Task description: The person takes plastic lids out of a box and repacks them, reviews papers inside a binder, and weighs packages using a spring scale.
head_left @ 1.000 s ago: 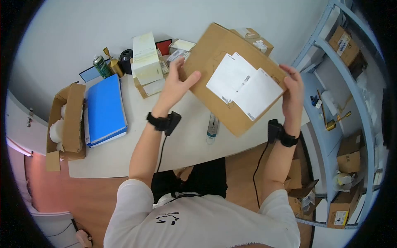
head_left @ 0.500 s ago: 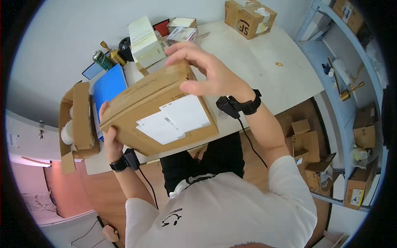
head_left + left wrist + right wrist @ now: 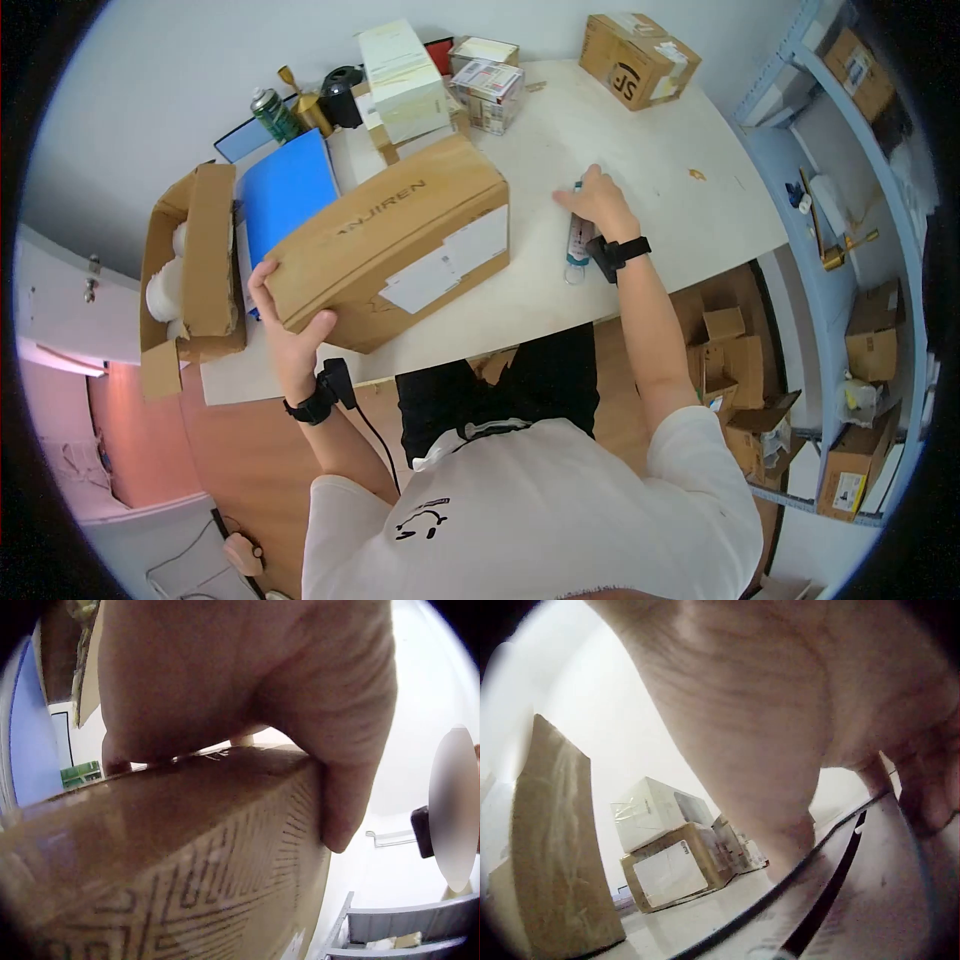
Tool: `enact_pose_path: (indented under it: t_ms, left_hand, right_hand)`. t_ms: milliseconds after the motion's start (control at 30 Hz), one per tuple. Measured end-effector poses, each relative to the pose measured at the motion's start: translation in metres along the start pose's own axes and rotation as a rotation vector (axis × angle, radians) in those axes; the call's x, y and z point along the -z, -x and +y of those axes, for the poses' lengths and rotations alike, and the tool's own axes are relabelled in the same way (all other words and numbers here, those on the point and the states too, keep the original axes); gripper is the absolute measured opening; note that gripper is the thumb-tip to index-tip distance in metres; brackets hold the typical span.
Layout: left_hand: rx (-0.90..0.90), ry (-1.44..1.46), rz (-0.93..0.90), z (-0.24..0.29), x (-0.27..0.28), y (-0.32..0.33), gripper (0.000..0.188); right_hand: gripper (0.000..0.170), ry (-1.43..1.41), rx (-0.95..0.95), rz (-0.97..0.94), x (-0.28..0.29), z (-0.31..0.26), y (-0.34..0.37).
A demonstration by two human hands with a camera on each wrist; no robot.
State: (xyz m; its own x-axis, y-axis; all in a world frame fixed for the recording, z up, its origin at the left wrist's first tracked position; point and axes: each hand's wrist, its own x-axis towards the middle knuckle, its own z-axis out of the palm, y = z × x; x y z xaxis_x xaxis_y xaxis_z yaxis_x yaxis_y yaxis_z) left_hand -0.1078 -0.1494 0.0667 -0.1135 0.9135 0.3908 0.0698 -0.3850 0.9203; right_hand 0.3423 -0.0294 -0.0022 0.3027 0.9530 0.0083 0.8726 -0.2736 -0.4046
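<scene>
A large cardboard box [image 3: 400, 235] with white labels on its side stands tilted over the near left of the table. At its left end my left hand [image 3: 292, 335] grips it, the thumb on the labelled side and fingers over the other side. In the left wrist view the thumb presses the box edge [image 3: 247, 817], beside a printed line pattern. My right hand [image 3: 603, 203] is down at the table over a slim grey-and-teal tool [image 3: 579, 240] with a ring at its near end. Thumb and fingers straddle the tool's far end, which the hand partly hides.
An open carton [image 3: 215, 265] with white rolls and a blue folder [image 3: 290, 185] lie at the left. Behind stand a spray can [image 3: 274, 115], a white box [image 3: 403, 85] and a small carton [image 3: 640, 60]. Shelving [image 3: 790, 190] rises at the right.
The box came down from a two-handed hold toward the left and tilted. My right hand let go of it and moved right, down to the slim tool; the left still holds the box.
</scene>
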Motion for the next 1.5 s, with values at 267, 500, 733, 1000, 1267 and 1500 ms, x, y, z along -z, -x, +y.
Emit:
enact_pose_path:
  t_ms: [267, 500, 733, 1000, 1267, 1500]
  left_hand:
    - [-0.005, -0.094, 0.001, 0.004, -0.004, 0.010, 0.097]
    - [-0.007, -0.093, -0.015, 0.010, -0.020, 0.004, 0.093]
    - [-0.036, -0.239, -0.016, 0.007, -0.065, -0.003, 0.093]
    - [-0.237, -0.364, 0.009, 0.006, -0.100, 0.004, 0.118]
    - [-0.486, -0.281, -0.006, 0.033, -0.077, 0.032, 0.040]
    - [-0.136, 0.042, -0.083, 0.053, -0.084, 0.042, 0.007]
  right_hand:
    - [0.026, -0.713, 0.063, -0.173, 0.003, -0.019, -0.007]
    - [0.019, -1.328, 0.111, -0.026, 0.056, -0.076, 0.072]
    - [0.018, -1.360, 0.328, -0.106, 0.064, -0.130, 0.142]
    - [0.013, -0.958, 0.619, 0.185, 0.048, -0.168, 0.185]
    - [0.019, -0.797, 0.791, 0.270, 0.041, -0.171, 0.195]
    - [0.028, -0.696, 1.053, 0.411, 0.036, -0.175, 0.203]
